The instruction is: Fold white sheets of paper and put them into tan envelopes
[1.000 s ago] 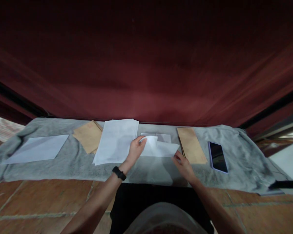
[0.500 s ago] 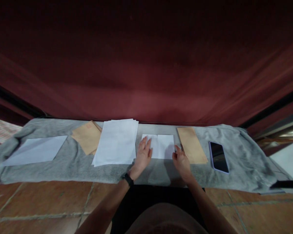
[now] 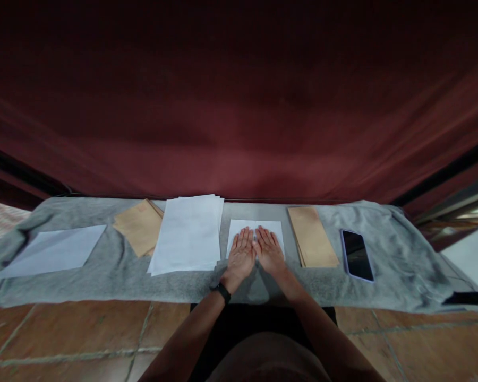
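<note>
A small white sheet of paper [image 3: 236,227] lies in front of me on the grey cloth, with a crease running up its middle. My left hand [image 3: 242,254] rests flat on its left half, fingers stretched out. Beside it, my right hand [image 3: 270,252] lies flat on the right half, and the two hands nearly touch at the crease. Much of the paper's lower part is hidden under them. Just left of the sheet is a stack of larger white paper [image 3: 187,233]. To the right are brown envelopes [image 3: 314,236] in a pile.
More brown envelopes [image 3: 140,227] lie fanned left of the paper stack. A single white sheet [image 3: 58,248] is at the far left. A phone [image 3: 357,255] lies right of the envelopes. The grey cloth [image 3: 402,254] covers a narrow surface before a red curtain [image 3: 239,132].
My right hand has moved left from the sheet's right edge onto its right half and flattened. My left hand has shifted right toward the crease.
</note>
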### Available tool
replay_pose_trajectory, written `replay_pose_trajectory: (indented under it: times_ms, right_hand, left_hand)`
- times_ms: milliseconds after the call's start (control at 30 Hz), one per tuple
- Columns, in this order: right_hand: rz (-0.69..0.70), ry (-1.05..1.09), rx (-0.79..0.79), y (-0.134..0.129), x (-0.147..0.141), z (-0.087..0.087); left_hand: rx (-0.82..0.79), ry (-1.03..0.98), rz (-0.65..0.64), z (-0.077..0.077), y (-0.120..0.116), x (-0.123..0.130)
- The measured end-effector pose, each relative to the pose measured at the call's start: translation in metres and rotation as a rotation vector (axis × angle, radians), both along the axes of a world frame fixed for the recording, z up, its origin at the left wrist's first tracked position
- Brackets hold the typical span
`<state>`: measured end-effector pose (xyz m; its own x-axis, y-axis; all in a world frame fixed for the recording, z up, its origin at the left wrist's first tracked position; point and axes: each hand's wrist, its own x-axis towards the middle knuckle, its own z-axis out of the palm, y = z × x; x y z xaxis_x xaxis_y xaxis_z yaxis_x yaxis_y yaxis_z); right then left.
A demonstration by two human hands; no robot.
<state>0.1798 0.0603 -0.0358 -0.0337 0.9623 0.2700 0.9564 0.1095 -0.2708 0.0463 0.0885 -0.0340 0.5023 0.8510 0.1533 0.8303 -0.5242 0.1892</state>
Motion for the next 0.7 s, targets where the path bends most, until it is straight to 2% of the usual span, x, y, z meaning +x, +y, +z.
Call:
replay_pose_trajectory:
  times_ms: [200, 433, 600, 700]
  right_hand:
    - [-0.099, -0.058, 0.053, -0.001, 0.022, -0.008]
    - [-0.219, -0.005, 0.139, -0.007, 0.033, -0.013]
    - [-0.301, 0.033, 0.170, -0.015, 0.027, -0.012]
    - [-0.232, 0.051, 0.097, -0.010, 0.014, -0.005]
  left_hand:
    - [0.012, -0.045, 0.146, 0.005, 0.001, -0.008]
    - [0.008, -0.175, 0.295, 0.001, 0.004, -0.011]
    - [0.052, -0.223, 0.313, 0.004, 0.001, -0.011]
    - [0.025, -0.216, 0.208, 0.008, -0.003, -0.002]
